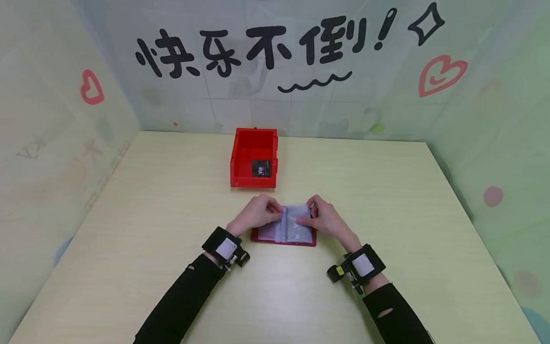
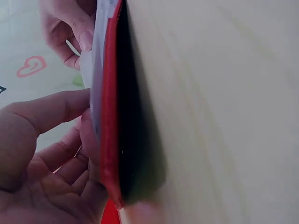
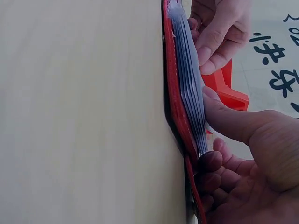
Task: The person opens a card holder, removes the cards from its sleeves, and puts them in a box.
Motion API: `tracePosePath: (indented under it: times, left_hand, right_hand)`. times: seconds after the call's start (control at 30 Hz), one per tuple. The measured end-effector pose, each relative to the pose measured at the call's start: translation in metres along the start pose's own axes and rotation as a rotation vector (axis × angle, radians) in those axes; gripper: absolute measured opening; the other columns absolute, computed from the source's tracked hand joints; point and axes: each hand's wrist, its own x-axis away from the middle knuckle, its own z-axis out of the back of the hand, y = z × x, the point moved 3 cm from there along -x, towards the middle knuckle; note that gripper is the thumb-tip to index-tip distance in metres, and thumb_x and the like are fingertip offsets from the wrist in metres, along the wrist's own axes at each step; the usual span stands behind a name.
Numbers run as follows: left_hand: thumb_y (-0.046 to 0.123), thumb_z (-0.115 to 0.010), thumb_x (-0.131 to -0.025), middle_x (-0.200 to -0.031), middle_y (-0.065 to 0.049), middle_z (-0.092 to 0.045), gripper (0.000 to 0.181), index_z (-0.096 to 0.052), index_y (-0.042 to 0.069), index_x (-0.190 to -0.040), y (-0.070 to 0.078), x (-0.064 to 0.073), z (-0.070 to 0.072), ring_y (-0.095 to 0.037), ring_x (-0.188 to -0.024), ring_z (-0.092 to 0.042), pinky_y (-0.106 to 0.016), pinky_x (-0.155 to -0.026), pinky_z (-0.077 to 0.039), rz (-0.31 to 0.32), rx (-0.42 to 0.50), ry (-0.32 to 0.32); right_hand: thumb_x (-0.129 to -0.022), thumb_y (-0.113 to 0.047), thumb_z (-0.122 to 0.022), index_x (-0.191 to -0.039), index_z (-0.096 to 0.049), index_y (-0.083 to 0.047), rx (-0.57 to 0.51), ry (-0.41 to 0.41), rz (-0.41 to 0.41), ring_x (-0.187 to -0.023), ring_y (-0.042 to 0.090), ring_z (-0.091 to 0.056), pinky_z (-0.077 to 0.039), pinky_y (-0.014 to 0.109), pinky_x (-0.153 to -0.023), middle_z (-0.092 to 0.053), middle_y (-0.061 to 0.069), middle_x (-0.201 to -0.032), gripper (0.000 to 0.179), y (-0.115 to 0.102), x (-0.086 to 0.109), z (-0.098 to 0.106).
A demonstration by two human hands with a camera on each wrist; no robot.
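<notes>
A card holder with a red cover and clear plastic sleeves lies spread on the table. At its upper left, my left hand pinches the sleeves near the middle fold. My right hand grips the sleeves at the right side, thumb on top and fingers curled at the edge. The right wrist view shows the stacked sleeves fanned slightly, with my right thumb pressed on them. In the left wrist view the red cover appears edge-on, and the left fingertips are partly hidden behind the sleeves.
Behind the card holder stands a red plastic bin, with a black card marked "Vip" inside. The pale wooden table meets a printed backdrop at the back and on both sides.
</notes>
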Motion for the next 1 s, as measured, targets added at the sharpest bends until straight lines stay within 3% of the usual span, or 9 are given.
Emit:
tracePosePath:
  times: [0.23,0.47,0.6,0.77,0.87,1.0]
  left_hand:
    - [0.016,-0.072,-0.092,-0.086,-0.007,-0.071,0.016,-0.076,0.006,-0.104,-0.001,-0.003,-0.004,-0.016,-0.075,-0.059,-0.022,-0.067,-0.046,0.011,0.019,-0.013]
    - [0.017,-0.072,-0.093,-0.086,-0.007,-0.071,0.015,-0.076,0.007,-0.103,0.001,-0.004,-0.003,-0.017,-0.077,-0.059,-0.022,-0.068,-0.046,0.018,0.004,-0.013]
    - [0.020,-0.070,-0.094,-0.088,-0.006,-0.072,0.017,-0.077,0.008,-0.104,0.005,-0.002,-0.004,-0.016,-0.079,-0.059,-0.022,-0.068,-0.045,0.005,-0.017,-0.006]
    - [0.033,-0.069,-0.094,-0.075,-0.005,-0.064,0.024,-0.076,0.010,-0.099,0.011,0.000,-0.008,-0.016,-0.073,-0.055,-0.023,-0.061,-0.037,-0.006,-0.089,0.014]
    - [0.043,-0.068,-0.093,-0.071,-0.003,-0.058,0.031,-0.074,0.012,-0.095,0.013,0.001,-0.012,-0.016,-0.072,-0.054,-0.024,-0.059,-0.034,0.009,-0.123,0.016]
    - [0.054,-0.067,-0.090,-0.072,-0.001,-0.061,0.039,-0.073,0.015,-0.092,0.014,0.001,-0.014,-0.016,-0.076,-0.056,-0.025,-0.060,-0.037,0.041,-0.134,0.006]
  right_hand:
    - [-0.099,-0.022,-0.064,-0.100,-0.060,-0.001,-0.028,-0.006,-0.011,-0.067,0.015,-0.048,-0.038,0.024,-0.059,-0.052,0.004,-0.075,0.022,0.005,0.000,0.001]
    - [-0.108,-0.015,-0.043,-0.104,-0.061,0.002,-0.156,-0.053,0.008,-0.076,0.019,-0.052,-0.044,0.028,-0.065,-0.053,0.010,-0.085,0.025,0.008,0.002,0.005]
    - [-0.108,-0.015,-0.043,-0.106,-0.060,0.002,-0.191,-0.074,0.028,-0.076,0.018,-0.050,-0.041,0.026,-0.065,-0.050,0.007,-0.083,0.024,0.008,0.002,0.007]
    - [-0.107,-0.017,-0.046,-0.104,-0.059,0.002,-0.212,-0.090,0.060,-0.073,0.018,-0.046,-0.036,0.025,-0.063,-0.045,0.004,-0.079,0.024,0.008,0.002,0.007]
    - [-0.107,-0.021,-0.049,-0.105,-0.063,0.000,-0.216,-0.094,0.060,-0.075,0.019,-0.048,-0.038,0.025,-0.064,-0.048,0.004,-0.082,0.026,0.008,0.002,0.006]
    - [-0.106,-0.028,-0.050,-0.102,-0.065,-0.002,-0.195,-0.097,0.064,-0.076,0.017,-0.048,-0.037,0.025,-0.066,-0.050,0.003,-0.081,0.030,0.007,0.002,0.005]
